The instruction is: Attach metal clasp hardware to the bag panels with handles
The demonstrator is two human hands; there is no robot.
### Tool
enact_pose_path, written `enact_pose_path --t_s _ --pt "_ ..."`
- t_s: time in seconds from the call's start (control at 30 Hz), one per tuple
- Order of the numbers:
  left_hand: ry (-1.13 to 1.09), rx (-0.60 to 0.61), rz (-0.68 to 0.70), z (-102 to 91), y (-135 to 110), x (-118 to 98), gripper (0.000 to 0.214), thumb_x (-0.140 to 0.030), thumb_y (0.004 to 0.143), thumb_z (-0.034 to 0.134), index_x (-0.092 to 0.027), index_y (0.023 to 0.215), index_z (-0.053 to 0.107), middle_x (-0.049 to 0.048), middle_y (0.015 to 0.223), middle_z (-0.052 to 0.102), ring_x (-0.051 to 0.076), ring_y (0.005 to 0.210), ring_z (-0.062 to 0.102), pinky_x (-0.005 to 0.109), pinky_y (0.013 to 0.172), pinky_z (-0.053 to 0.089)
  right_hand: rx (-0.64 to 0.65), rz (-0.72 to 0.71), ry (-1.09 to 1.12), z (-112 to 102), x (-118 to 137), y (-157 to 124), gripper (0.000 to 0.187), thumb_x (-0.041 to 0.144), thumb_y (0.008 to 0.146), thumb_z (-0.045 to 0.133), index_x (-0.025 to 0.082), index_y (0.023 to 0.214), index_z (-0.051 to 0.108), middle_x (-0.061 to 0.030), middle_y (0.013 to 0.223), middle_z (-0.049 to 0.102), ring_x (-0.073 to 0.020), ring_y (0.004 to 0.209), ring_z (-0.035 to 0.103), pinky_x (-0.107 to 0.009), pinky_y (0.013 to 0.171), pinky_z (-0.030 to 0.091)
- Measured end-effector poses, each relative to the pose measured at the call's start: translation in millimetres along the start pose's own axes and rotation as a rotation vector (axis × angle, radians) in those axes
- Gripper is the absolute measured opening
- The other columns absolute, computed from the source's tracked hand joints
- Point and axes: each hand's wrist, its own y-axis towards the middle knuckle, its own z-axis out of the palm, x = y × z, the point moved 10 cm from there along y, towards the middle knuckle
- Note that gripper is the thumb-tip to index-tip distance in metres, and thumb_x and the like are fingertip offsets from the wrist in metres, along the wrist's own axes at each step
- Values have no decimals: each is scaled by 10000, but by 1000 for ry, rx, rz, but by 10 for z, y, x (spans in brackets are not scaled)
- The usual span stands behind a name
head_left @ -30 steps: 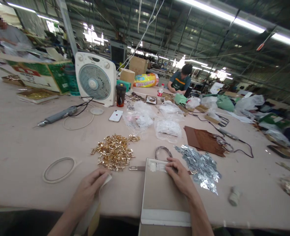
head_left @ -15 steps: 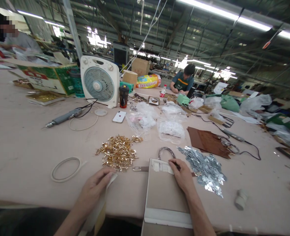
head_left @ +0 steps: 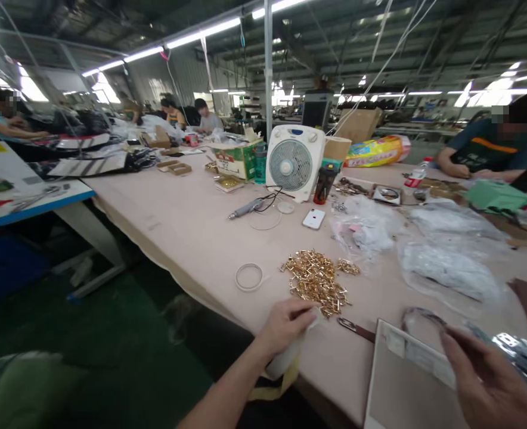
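My left hand rests closed at the near edge of the table, fingers curled round a cream strip that hangs over the edge. Just beyond it lies a pile of gold metal fittings. My right hand sits at the lower right on the top of a grey panel with a white border, fingers bent and pressing there; whether it holds anything is unclear. A brown strap with a metal end lies between the hands. Silver metal pieces lie right of the right hand.
A white tape ring, a grey electric screwdriver, a white phone, a white fan, a dark cup and clear plastic bags are on the table. A person in a dark shirt sits far right; others sit far left.
The view has swung sharply left, showing the floor and the table's left side. Both hands stay at the strip and the panel.
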Motion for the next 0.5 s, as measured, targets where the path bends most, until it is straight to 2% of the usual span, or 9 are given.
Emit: enact_pose_path --t_s 0.07,0.13,0.17,0.23,0.27,0.33,0.4,0.5 --pt "3 6 5 13 -23 0 377 -384 912 721 -182 1222 794 85 1018 737 199 899 638 297 822 480 130 -141 99 236 522 -31 364 587 938 626 303 1145 722 -104 1144 751 -354 1033 717 -541 934 554" --pt "-22 27 -14 50 -42 27 477 -342 900 723 -192 1353 715 67 1021 718 173 851 619 278 767 470 309 -357 226 557 1104 -137 293 490 974 639 271 1150 722 -93 1156 744 -292 1025 724 -441 898 598" --pt "-46 46 -25 78 -48 43 572 -321 896 723 -201 1448 634 59 1027 712 164 837 617 269 746 467 408 -454 280 728 1354 -212 268 430 1003 621 271 1198 713 -94 1182 736 -268 1046 721 -400 893 610" --pt "-102 84 -32 131 -56 57 783 -290 894 720 -209 1608 408 54 1047 708 162 851 632 260 738 473 556 -606 320 1025 1711 -351 291 355 1035 592 287 1303 683 -94 1268 710 -253 1151 694 -393 975 600" --pt "-124 93 -27 145 -55 54 861 -276 894 716 -202 1648 306 56 1057 712 167 872 644 260 747 480 605 -666 316 1145 1823 -407 312 334 1042 586 299 1340 669 -93 1299 699 -250 1182 681 -403 1008 589" --pt "-124 88 -14 142 -49 44 925 -230 886 696 -176 1670 207 62 1061 727 176 902 660 263 762 491 692 -748 282 1348 1931 -499 344 312 1049 579 328 1385 650 -86 1314 693 -246 1190 675 -421 1031 578" --pt "-76 80 -15 129 -41 49 940 -167 854 670 -162 1667 197 51 1033 745 166 859 661 257 738 490 775 -777 246 1498 1925 -560 358 298 1062 555 360 1403 644 -77 1266 710 -236 1125 695 -407 987 590" --pt "24 89 -15 134 -41 57 913 -104 812 620 -171 1647 257 18 968 761 138 737 631 247 678 470 856 -744 197 1629 1816 -593 343 318 1074 532 397 1381 663 -63 1160 730 -226 1013 714 -373 900 598"
